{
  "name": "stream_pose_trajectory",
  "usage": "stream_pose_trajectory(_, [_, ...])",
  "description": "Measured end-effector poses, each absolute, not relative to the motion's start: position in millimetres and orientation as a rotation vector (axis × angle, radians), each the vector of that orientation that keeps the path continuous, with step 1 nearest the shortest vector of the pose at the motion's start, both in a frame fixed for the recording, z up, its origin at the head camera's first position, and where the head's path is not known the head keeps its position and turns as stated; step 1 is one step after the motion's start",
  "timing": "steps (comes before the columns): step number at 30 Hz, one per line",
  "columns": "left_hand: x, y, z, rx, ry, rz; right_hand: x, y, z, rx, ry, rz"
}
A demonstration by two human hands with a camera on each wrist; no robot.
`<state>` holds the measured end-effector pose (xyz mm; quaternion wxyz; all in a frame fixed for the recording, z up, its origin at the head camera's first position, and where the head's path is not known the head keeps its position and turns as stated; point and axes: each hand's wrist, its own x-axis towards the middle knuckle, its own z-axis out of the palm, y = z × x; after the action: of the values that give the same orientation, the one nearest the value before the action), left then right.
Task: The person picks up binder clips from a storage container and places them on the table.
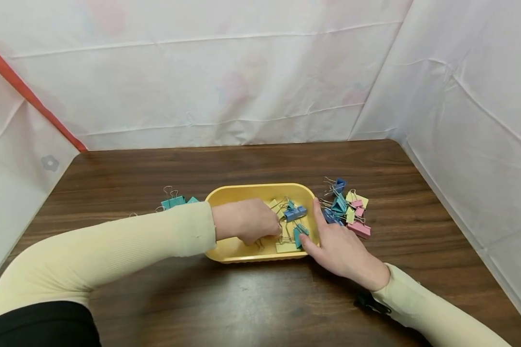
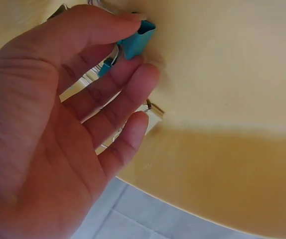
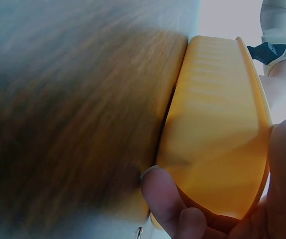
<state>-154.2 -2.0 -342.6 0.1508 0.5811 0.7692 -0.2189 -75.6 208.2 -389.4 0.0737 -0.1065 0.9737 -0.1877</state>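
A yellow plastic tray (image 1: 232, 249) stands on the dark wooden table. Inside its right half lie several binder clips, among them a blue clip (image 1: 295, 213), a teal clip (image 1: 298, 236) and a pale yellow clip (image 1: 287, 247). My left hand (image 1: 252, 221) reaches down into the tray; in the left wrist view its thumb and forefinger pinch a small teal binder clip (image 2: 139, 41), which the hand hides in the head view. At the tray's right end my right hand (image 1: 345, 248) grips the wall, thumb over the rim and other fingers curled against the outside and underside.
Right of the tray lies a pile of blue, teal, yellow and pink binder clips, a pink clip (image 1: 359, 229) at its near edge. More teal clips (image 1: 173, 202) lie to the left, partly behind my left sleeve (image 1: 156, 236). White curtains (image 1: 243, 96) hang behind the table (image 1: 243, 299).
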Motion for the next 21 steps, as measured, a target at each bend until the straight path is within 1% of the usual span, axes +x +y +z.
stream_pose_trajectory(11, [-154,-3,-340,1.678,2.232,-0.700,-76,208,-389,-0.323,2.921,-0.560])
stream_pose_trajectory(21, [-155,-7,-330,1.516,2.218,-0.686,-75,208,-388,-0.331,2.931,-0.558])
